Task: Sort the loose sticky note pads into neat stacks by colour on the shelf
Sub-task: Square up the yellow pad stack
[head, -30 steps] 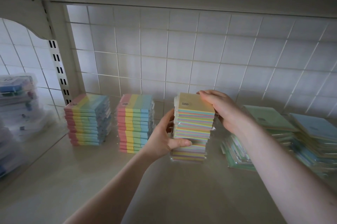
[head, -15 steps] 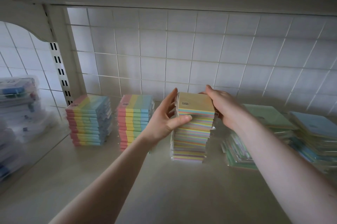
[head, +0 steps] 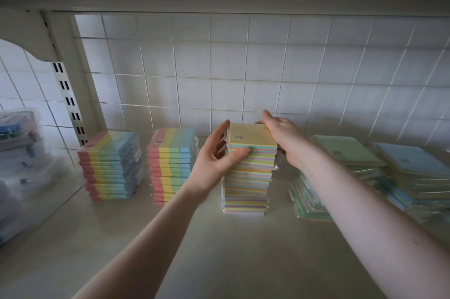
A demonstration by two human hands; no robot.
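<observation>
Centre frame, your left hand [head: 214,157] and right hand [head: 283,138] clamp the top of the tall striped stack [head: 249,172] on the shelf [head: 219,250]. Careful: squeeze unevenly and those slick, film-wrapped square pads could shear sideways — toppling toward the loose green pile [head: 341,167] at right.

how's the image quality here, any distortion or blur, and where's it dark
Head view: wide-angle bending curves the tiled wall and upper shelf edge; dim, soft light with the shelf foreground in shadow; the clear plastic boxes at the left edge smear; the yellow-topped stack stays fairly sharp.
</observation>
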